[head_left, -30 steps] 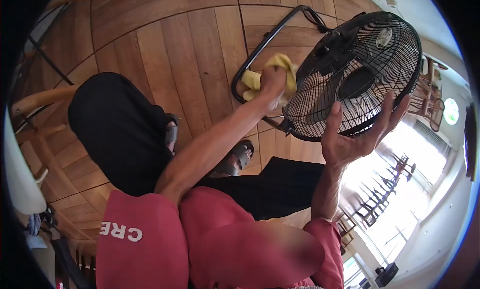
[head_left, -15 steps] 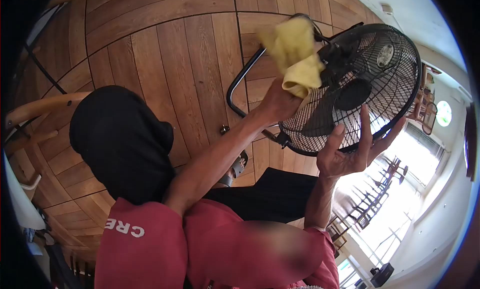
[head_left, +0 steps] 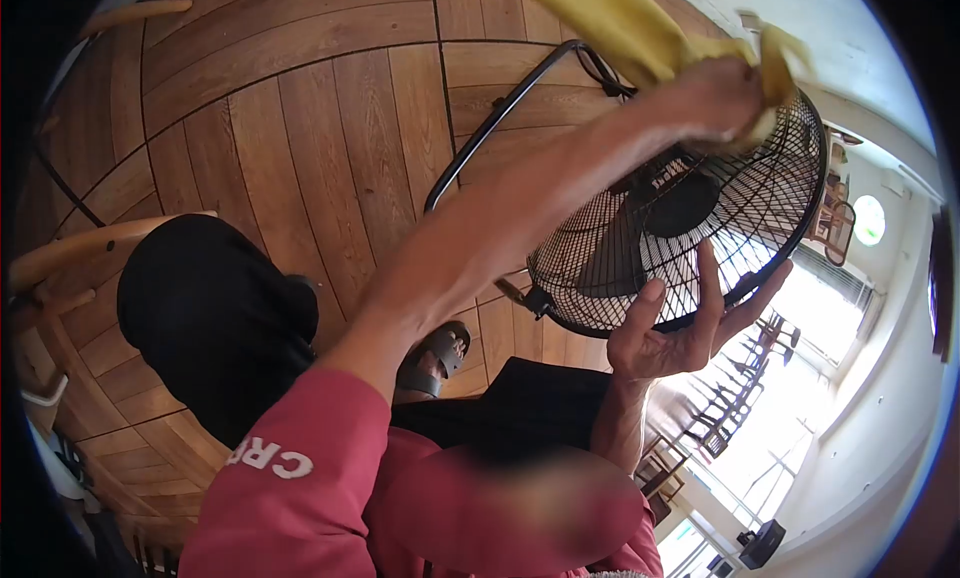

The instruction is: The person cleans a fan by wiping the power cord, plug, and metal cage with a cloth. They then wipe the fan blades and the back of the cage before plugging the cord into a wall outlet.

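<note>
My left hand [head_left: 718, 98] is closed round a yellow cloth [head_left: 625, 28], over the upper part of the black fan's wire guard. One part of the cloth trails to the left, and another bunches beyond my fingers. The round fan [head_left: 680, 206] stands tilted on a curved black tube frame [head_left: 500, 113]. Against the guard's lower right edge, my right hand [head_left: 675, 338] has its fingers spread, with their tips touching the wires and rim. My left forearm crosses in front of part of the fan and frame.
Below and around the fan is a wooden floor [head_left: 370, 168]. A wooden chair part [head_left: 95, 243] is at the left beside my black-clothed knee [head_left: 215, 323]. A sandalled foot [head_left: 435, 358] is near the middle. Stacked furniture [head_left: 735, 388] stands by the bright windows at the right.
My left hand has moved up and right across the guard with the cloth. The fan and my right hand appear slightly further left in view; that hand stays against the guard.
</note>
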Motion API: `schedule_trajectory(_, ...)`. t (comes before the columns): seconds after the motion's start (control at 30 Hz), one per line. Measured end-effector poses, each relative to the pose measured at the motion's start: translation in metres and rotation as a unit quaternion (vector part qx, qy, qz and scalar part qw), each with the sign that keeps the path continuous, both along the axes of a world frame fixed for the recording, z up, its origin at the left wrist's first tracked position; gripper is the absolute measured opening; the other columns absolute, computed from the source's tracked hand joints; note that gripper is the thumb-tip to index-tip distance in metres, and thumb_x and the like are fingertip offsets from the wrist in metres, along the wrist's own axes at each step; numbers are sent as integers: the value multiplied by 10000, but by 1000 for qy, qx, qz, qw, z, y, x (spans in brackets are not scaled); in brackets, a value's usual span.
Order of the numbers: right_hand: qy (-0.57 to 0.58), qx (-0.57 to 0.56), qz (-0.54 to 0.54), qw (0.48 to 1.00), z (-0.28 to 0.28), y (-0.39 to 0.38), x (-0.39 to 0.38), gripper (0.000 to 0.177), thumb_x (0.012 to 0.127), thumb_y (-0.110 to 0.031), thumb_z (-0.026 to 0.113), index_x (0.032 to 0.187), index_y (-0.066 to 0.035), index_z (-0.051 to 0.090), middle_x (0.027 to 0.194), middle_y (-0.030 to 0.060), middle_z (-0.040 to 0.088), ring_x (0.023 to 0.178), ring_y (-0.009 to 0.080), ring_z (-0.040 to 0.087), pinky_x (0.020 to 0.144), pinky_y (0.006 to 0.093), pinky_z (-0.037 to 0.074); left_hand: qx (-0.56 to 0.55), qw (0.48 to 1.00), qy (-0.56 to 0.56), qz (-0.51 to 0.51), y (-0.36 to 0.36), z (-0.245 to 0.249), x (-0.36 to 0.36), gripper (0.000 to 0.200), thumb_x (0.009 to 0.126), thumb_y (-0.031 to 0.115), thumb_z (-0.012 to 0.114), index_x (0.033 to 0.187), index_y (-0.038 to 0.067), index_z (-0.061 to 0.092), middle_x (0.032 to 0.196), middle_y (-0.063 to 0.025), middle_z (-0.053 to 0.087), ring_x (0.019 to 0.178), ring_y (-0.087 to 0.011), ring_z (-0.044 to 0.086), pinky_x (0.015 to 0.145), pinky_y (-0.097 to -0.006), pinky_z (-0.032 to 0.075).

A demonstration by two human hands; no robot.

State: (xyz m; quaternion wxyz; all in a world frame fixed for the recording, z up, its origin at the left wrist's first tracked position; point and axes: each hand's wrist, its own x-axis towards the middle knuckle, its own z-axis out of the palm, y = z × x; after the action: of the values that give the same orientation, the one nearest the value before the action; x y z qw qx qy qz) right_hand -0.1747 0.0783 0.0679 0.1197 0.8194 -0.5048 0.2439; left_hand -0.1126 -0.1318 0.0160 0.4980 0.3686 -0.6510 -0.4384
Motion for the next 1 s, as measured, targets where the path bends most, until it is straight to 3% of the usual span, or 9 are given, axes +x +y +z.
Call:
schedule_trajectory(0.03,2,2,1,1000,0,0,0,456,777,-33,619,1185,162,560,1124,269,650,1016,345,670,925,382,526,169,970,164,-58,-7,1,14,342,913,237,481,1071,-11,657,1039,-245,671,990,-378,661,827,-425,534)
schedule_trajectory(0.1,-4,-5,3,1000,-1,-2,2,452,763,-24,608,1175,159,570,1124,272,649,1023,346,669,930,385,525,-45,992,-118,12,-49,-47,-19,346,892,250,528,1045,-28,665,959,-245,691,903,-334,693,805,-426,533)
schedule_trajectory(0.3,-9,-31,26,999,-2,-8,-2,423,735,-57,606,1135,78,642,1269,285,511,1190,388,521,994,453,441,173,969,-147,-93,-29,-94,8,289,838,185,603,1030,-5,705,916,-203,705,839,-314,701,745,-402,555)
schedule_trajectory(0.4,9,-33,14,999,2,-8,5,449,722,-5,591,1147,140,602,1117,285,641,1023,352,669,915,372,545,150,987,-45,-26,-22,-78,30,327,857,229,585,1014,-33,702,886,-221,701,810,-307,705,716,-392,557)
schedule_trajectory(0.53,17,-46,38,998,1,-11,1,428,731,-59,603,1133,80,643,1277,294,495,1184,390,502,1015,466,414,261,957,70,104,5,-9,60,382,873,276,563,974,-70,690,868,-258,695,789,-316,709,703,-405,557)
schedule_trajectory(0.73,3,-79,79,994,-1,-18,-9,427,730,-123,610,1134,-17,702,1509,311,292,1433,452,255,1153,578,237,118,971,148,143,112,-103,8,308,919,144,570,1182,-5,626,1102,-149,687,996,-239,668,874,-345,513)
schedule_trajectory(0.8,-3,-82,76,994,0,-18,-5,432,726,-125,614,1136,-23,701,1506,316,296,1426,463,260,1145,573,247,272,940,204,28,139,-129,18,366,923,83,570,1281,8,542,1215,-119,631,1067,-225,622,927,-363,481)
schedule_trajectory(0.9,5,-71,36,997,7,-12,-1,426,727,-146,629,1133,-38,698,1485,346,310,1400,492,282,1118,561,290,238,894,257,280,185,-148,-26,323,918,182,583,1196,19,584,1035,-114,688,897,-228,670,833,-361,523)
schedule_trajectory(1.0,-23,-63,9,998,6,-11,3,401,732,-196,636,1115,-106,714,1492,314,334,1380,519,296,1095,587,304,246,942,186,133,189,-178,-20,308,966,205,507,1216,41,584,1027,-86,678,911,-222,662,836,-343,522)
